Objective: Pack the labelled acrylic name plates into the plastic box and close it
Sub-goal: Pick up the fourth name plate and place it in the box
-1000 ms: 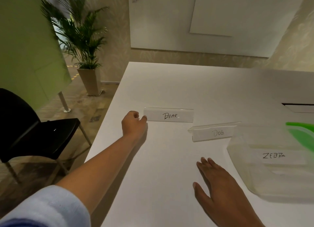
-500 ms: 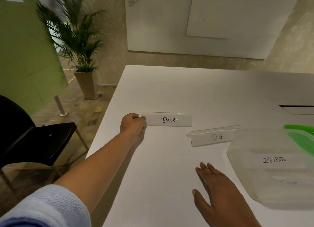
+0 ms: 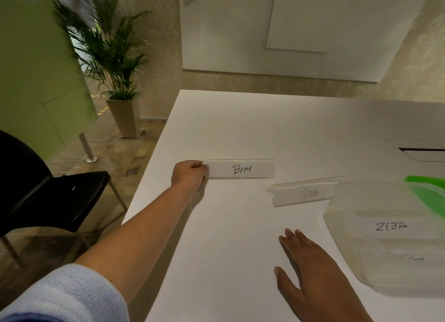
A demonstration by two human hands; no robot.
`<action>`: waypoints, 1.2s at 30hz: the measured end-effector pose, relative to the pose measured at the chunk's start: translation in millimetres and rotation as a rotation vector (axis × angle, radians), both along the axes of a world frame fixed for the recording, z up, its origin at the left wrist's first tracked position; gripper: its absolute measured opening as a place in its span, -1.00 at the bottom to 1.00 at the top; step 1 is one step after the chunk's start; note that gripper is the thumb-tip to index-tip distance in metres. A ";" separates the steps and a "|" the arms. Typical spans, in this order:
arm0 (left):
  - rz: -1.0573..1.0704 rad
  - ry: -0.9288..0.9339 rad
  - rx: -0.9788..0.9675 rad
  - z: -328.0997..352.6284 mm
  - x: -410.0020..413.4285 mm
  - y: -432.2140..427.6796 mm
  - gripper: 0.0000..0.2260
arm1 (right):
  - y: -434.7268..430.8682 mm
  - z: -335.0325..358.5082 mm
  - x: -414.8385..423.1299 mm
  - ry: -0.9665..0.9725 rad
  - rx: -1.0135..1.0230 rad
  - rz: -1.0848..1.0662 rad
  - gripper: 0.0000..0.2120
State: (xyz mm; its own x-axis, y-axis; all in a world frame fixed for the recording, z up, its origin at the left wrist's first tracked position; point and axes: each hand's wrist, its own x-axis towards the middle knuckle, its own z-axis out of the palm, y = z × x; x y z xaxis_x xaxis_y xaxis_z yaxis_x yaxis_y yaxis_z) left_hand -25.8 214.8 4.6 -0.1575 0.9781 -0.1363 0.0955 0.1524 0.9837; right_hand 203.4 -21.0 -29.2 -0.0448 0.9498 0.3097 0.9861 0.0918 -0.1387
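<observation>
Acrylic name plate labelled BEAR (image 3: 240,169), clear with a white paper insert: stands upright on the white table (image 3: 240,129), near the table's left edge, about midway between the near and far edges, label facing the camera. Left hand (image 3: 189,175): fingers curled, pinching the plate's left end; forearm bare, pale blue knit sleeve (image 3: 67,295) at the lower left. Second clear acrylic plate labelled DOG (image 3: 305,193): on the table to the right of BEAR and nearer the camera, slightly skewed, apart from BEAR; its right end is just beside the clear plastic box (image 3: 346,244); contact cannot be told. Box sits toward the table's right side, open at the top. Inside it lies a plate labelled ZEBRA (image 3: 391,226); below that a further label shows faintly through the wall, not legible. Bright green lid (image 3: 426,193): at the far right of the box, partly cut off by the frame; whether it lies on the rim or behind it cannot be told. Right hand (image 3: 310,271): palm down on the table near the near edge, fingers straight and close together, thumb out to the left, just left of the box, holding nothing. Off the table's left edge: black chair (image 3: 48,196), green partition panel (image 3: 31,81), potted palm (image 3: 108,57). White board (image 3: 313,20) on the far wall.
</observation>
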 end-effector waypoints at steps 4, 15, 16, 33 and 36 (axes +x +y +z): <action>0.032 -0.157 -0.008 -1.0 1.4 2.1 -0.92 | -0.3 -1.5 1.1 0.013 -0.002 0.007 -0.43; 0.056 -0.207 0.029 16.6 -30.1 -32.8 -0.96 | -1.1 3.1 -0.8 0.105 -0.052 0.003 -0.41; 0.046 -0.210 0.036 18.2 -34.8 -39.2 -0.94 | -1.3 2.7 -0.2 0.121 -0.056 0.006 -0.39; -0.079 -0.360 0.145 66.0 -52.1 -242.5 -0.83 | -52.8 99.3 11.3 1.285 0.095 0.059 -0.56; -0.082 -0.360 0.146 64.7 -41.4 -260.9 -0.77 | -66.5 109.0 19.1 1.282 0.105 0.080 -0.71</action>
State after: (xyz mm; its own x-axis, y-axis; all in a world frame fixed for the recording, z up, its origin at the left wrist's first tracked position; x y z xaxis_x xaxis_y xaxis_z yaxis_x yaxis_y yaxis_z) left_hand -67.2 -46.0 69.3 -0.0458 0.9986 -0.0272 -0.2534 0.0147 0.9672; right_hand 222.5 -87.5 79.8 0.2833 0.9268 0.2464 0.1457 0.2123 -0.9663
